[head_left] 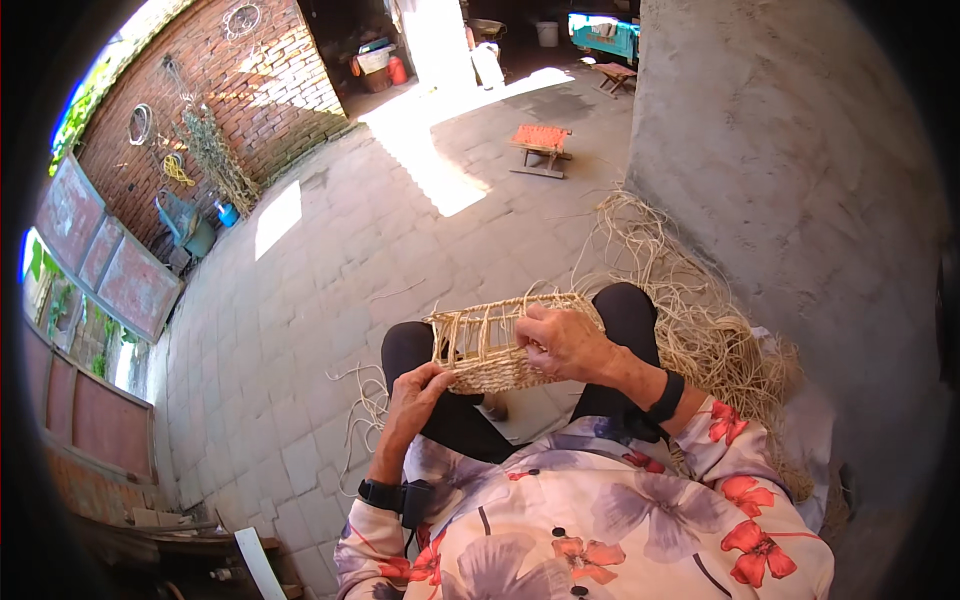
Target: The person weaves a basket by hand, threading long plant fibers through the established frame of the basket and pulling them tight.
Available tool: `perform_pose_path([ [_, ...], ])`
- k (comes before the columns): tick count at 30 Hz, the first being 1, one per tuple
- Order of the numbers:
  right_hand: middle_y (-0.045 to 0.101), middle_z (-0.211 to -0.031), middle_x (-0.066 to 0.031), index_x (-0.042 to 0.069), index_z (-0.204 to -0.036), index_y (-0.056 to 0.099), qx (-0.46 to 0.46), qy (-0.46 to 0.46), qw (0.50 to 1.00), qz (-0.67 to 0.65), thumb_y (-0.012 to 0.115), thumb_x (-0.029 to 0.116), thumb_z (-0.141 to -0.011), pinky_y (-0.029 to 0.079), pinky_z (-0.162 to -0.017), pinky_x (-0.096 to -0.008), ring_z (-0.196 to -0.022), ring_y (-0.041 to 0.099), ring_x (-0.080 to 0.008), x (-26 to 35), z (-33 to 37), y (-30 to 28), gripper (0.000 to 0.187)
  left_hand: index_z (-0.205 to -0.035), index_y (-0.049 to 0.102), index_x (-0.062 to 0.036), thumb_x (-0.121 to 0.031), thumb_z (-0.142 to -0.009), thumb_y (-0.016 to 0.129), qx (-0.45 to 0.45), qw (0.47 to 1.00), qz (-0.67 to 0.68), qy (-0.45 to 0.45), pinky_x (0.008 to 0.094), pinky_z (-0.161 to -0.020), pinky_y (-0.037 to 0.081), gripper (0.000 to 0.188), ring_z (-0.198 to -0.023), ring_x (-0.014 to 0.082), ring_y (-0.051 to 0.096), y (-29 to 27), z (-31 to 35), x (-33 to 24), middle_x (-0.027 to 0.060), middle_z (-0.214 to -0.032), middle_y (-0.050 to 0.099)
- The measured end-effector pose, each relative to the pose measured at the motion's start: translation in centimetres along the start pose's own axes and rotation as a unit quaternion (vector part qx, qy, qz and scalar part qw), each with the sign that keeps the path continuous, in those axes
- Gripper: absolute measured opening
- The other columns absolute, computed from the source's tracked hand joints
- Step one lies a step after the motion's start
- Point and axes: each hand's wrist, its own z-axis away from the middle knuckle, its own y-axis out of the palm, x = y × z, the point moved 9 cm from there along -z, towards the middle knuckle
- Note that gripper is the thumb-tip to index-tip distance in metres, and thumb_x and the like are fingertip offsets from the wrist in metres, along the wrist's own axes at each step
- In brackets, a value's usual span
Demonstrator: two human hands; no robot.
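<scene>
A straw-coloured woven basket [497, 374], long and box-like, rests across my knees. Its near side is closely woven, while upright cords with gaps between them show toward the far rim. At the left near corner, my left hand [412, 397] is closed, with thumb and fingers pinching the basket's edge. My right hand [572, 345] lies over the right half, its fingers bent and pinched together at the weave. Whatever strand may be between those fingertips is hidden. Loose cord ends [366, 408] hang beside my left knee.
A large tangled heap of straw cord [725, 350] lies at my right, against the grey wall [790, 140]. Ahead stands a low folding stool [541, 150] with an orange seat. Stone paving [300, 350] stretches to a brick wall [215, 90]; metal gate panels [110, 250] are at left.
</scene>
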Motion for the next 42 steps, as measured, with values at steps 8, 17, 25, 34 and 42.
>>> perform_pose_path([
  [8,0.065,-0.092,-0.0179,0.003,-0.099,0.063,-0.073,0.075,0.989,-0.106,0.06,0.016,-0.084,0.052,-0.073,-0.0403,-0.087,0.065,-0.0319,-4.5,-2.9,-3.7,0.02,-0.093,0.067,-0.0015,-0.02,-0.091,0.067,-0.026,0.998,0.047,0.036,0.0224,-0.055,0.037,0.018,-0.063,0.004,0.044,0.0,-0.4,1.3,-0.0044,-0.066,0.051],
  [17,0.063,-0.067,-0.0102,0.003,-0.078,0.067,-0.017,0.18,0.97,-0.164,0.06,0.037,-0.091,0.049,-0.064,-0.0376,-0.063,0.062,-0.0253,-6.9,-3.7,1.2,0.037,-0.106,0.067,-0.0025,-0.019,-0.092,0.065,0.069,0.994,0.078,-0.021,0.0216,-0.059,0.04,0.022,-0.067,0.0048,0.048,1.5,-0.9,1.7,-0.0023,-0.074,0.058],
  [25,0.059,-0.064,0.0003,0.004,-0.078,0.066,0.009,0.254,0.882,-0.397,0.061,0.041,-0.091,0.044,-0.052,-0.0278,-0.057,0.054,-0.0072,-13.7,-0.5,2.5,0.04,-0.113,0.065,0.0012,-0.013,-0.091,0.066,0.131,0.991,0.002,0.026,0.0221,-0.062,0.043,0.026,-0.07,0.0057,0.052,4.6,0.6,-6.2,-0.0014,-0.074,0.058],
  [34,0.06,-0.07,-0.0078,0.001,-0.106,0.063,-0.034,0.089,0.972,-0.214,0.064,0.027,-0.092,0.047,-0.06,-0.0302,-0.066,0.056,-0.0109,0.4,-0.9,-1.7,0.03,-0.108,0.066,0.0015,0.0,-0.091,0.059,0.099,0.982,-0.019,0.158,0.0255,-0.069,0.048,0.019,-0.076,0.0111,0.06,5.4,2.2,-11.8,0.0067,-0.082,0.065],
  [42,0.06,-0.081,-0.0026,0.001,-0.122,0.056,-0.031,0.159,0.728,-0.666,0.052,0.02,-0.101,0.046,-0.062,-0.023,-0.061,0.053,-0.0085,-0.1,2.2,1.7,0.029,-0.112,0.065,-0.0014,-0.001,-0.087,0.058,0.346,0.921,-0.072,0.163,0.0331,-0.072,0.052,0.026,-0.077,0.0232,0.065,12.3,4.2,-10.8,0.0126,-0.086,0.067],
])
